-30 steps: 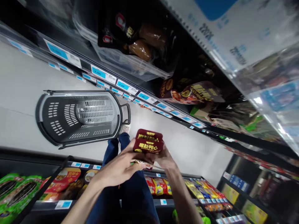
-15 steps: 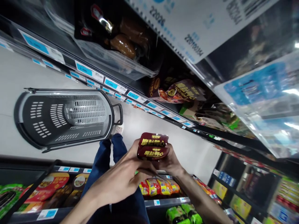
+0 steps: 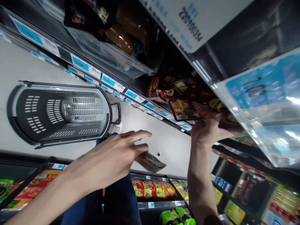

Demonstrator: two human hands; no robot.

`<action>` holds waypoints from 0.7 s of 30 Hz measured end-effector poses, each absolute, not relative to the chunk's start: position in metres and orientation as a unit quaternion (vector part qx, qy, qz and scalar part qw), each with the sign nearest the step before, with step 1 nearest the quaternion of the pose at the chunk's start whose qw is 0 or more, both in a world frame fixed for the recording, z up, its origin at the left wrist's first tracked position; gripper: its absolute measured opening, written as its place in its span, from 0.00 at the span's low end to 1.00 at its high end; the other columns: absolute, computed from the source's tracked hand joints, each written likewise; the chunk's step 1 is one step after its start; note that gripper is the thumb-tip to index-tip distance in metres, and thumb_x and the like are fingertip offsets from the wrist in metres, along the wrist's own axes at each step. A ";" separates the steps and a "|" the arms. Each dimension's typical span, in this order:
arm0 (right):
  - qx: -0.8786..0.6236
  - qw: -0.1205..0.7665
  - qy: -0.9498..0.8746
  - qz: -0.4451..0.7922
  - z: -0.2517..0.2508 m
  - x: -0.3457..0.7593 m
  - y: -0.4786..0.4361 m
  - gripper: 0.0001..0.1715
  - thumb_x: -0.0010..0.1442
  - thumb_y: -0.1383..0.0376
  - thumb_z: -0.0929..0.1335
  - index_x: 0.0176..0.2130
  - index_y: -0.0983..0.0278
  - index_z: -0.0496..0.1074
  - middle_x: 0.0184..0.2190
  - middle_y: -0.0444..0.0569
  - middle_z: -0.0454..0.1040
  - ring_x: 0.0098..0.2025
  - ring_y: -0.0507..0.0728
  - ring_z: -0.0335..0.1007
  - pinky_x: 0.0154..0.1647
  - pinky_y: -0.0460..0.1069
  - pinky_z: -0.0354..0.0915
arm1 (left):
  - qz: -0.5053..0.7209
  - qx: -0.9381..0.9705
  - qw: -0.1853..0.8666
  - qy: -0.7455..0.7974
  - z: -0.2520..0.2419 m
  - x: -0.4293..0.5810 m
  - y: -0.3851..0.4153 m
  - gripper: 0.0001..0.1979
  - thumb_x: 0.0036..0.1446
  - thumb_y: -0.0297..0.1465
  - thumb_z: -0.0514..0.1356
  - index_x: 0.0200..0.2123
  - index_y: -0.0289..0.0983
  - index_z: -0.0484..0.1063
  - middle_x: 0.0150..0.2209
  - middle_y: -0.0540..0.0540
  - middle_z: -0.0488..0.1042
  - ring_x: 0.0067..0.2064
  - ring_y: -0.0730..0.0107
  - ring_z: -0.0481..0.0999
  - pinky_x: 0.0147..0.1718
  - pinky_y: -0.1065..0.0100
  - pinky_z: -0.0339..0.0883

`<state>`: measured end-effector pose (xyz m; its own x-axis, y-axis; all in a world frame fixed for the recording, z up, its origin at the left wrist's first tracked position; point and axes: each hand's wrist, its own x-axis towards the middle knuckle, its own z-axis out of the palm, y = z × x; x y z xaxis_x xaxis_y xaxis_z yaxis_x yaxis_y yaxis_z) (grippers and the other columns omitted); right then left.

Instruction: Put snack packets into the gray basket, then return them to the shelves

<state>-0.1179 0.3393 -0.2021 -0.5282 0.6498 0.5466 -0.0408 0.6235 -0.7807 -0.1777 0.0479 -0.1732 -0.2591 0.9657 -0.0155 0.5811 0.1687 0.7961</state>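
My left hand [image 3: 119, 153] hangs over the floor, index finger stretched out, and grips a dark pouch [image 3: 152, 162] seen almost edge-on. Its printed front is turned away. At the shelf on the right, my right hand [image 3: 207, 128] is closed round a maroon snack packet [image 3: 181, 107] with a food picture on it. My thumb and fingers partly cover this packet. Right beside it, similar maroon snack packets [image 3: 156, 89] stand on the shelf in shadow.
A grey shopping basket [image 3: 14, 112] with a black handle stands on the floor at left. A clear plastic bin [image 3: 112, 51] holds brown vacuum-packed food. A shelf overhang with price labels [image 3: 250, 90] juts in at upper right. Low shelves hold red-yellow bags [image 3: 148, 188] and green packs [image 3: 175, 215].
Both hands were together over the floor, holding two maroon packets. They have parted: my right hand moved up and right to the shelf with a packet, while my left stayed low with the other.
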 end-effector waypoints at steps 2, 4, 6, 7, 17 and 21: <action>-0.218 0.459 -0.789 0.345 -0.210 -0.131 0.340 0.28 0.56 0.45 0.69 0.48 0.59 0.69 0.54 0.52 0.72 0.53 0.64 0.74 0.43 0.56 0.80 | 0.302 0.572 0.258 0.718 -0.180 -0.178 0.063 0.20 0.54 0.15 0.54 0.44 0.38 0.75 0.56 0.44 0.72 0.59 0.60 0.70 0.47 0.62 0.73; -0.221 0.480 -0.773 0.351 -0.215 -0.133 0.332 0.32 0.53 0.45 0.71 0.49 0.61 0.68 0.56 0.55 0.70 0.56 0.66 0.72 0.46 0.59 0.79 | 0.267 0.592 0.219 0.728 -0.186 -0.179 0.085 0.16 0.57 0.17 0.54 0.44 0.35 0.75 0.55 0.40 0.72 0.58 0.55 0.71 0.46 0.58 0.73; -0.209 0.492 -0.748 0.394 -0.218 -0.127 0.323 0.37 0.48 0.46 0.75 0.50 0.62 0.65 0.56 0.56 0.69 0.58 0.67 0.70 0.48 0.62 0.78 | 0.249 0.598 0.177 0.741 -0.187 -0.182 0.108 0.12 0.60 0.20 0.55 0.45 0.33 0.75 0.53 0.38 0.73 0.56 0.55 0.72 0.46 0.58 0.72; -0.204 0.485 -0.743 0.413 -0.219 -0.122 0.320 0.38 0.47 0.47 0.76 0.50 0.61 0.64 0.55 0.55 0.70 0.58 0.67 0.70 0.49 0.63 0.77 | 0.243 0.596 0.162 0.748 -0.187 -0.183 0.118 0.12 0.61 0.21 0.55 0.45 0.33 0.75 0.51 0.38 0.74 0.55 0.55 0.72 0.47 0.59 0.71; -0.227 0.306 -0.789 0.482 -0.201 -0.102 0.339 0.38 0.40 0.58 0.81 0.48 0.65 0.70 0.43 0.52 0.77 0.46 0.64 0.77 0.50 0.64 0.75 | 0.218 0.597 0.089 0.767 -0.188 -0.173 0.133 0.08 0.62 0.23 0.58 0.40 0.33 0.77 0.52 0.40 0.74 0.55 0.59 0.72 0.47 0.62 0.70; -0.221 0.256 -0.805 0.488 -0.194 -0.106 0.346 0.31 0.39 0.59 0.81 0.42 0.64 0.73 0.39 0.49 0.77 0.45 0.64 0.77 0.50 0.64 0.75 | 0.223 0.590 0.033 0.775 -0.193 -0.172 0.138 0.09 0.62 0.22 0.57 0.41 0.33 0.77 0.54 0.40 0.73 0.58 0.59 0.70 0.50 0.62 0.68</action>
